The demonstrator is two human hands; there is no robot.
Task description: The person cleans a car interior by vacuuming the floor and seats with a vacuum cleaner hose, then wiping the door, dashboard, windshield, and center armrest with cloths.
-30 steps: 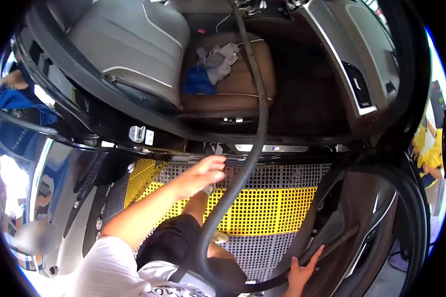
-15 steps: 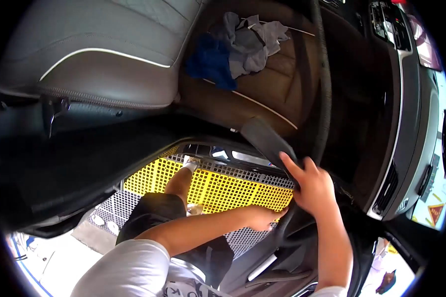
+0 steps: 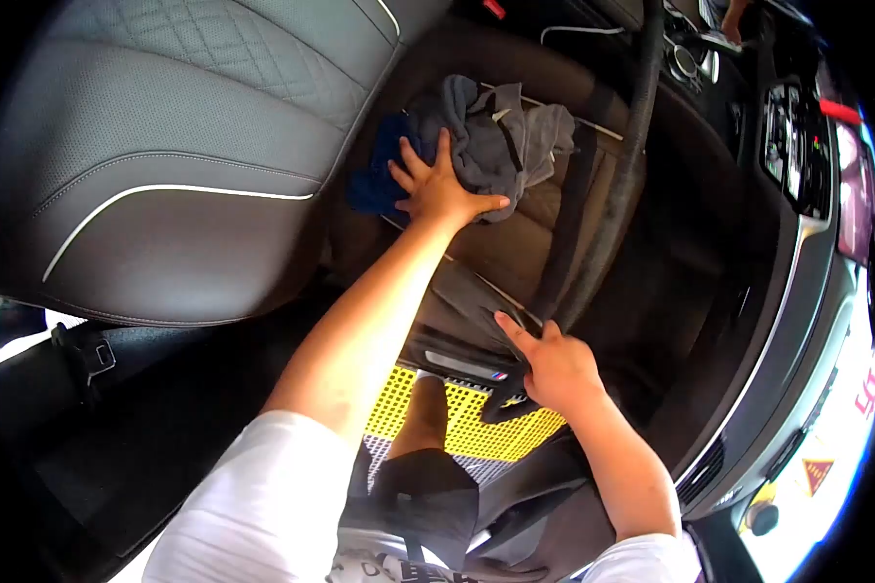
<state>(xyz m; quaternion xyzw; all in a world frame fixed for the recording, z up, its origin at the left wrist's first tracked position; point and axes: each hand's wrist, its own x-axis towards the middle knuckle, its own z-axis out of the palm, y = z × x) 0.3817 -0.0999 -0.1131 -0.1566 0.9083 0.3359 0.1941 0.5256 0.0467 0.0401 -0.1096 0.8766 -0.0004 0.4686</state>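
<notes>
My left hand reaches over the car seat with its fingers spread, touching a heap of cloths. The grey cloth lies bunched by the fingertips and thumb, and a blue cloth shows to the left. My right hand is wrapped round a dark, flat nozzle, like a vacuum crevice tool, its index finger stretched along the top. The nozzle's tip rests at or just above the seat's near edge; contact is unclear. A dark hose seems to hang below that hand.
The grey seat backrest fills the upper left. The steering wheel rim curves between the seat and the dashboard. Below lie the door sill and yellow floor grating. A buckle hangs at lower left.
My left hand has left the area beside my right hand and moved up onto the cloths, its fingers now spread. My right hand keeps the nozzle, and the view has shifted.
</notes>
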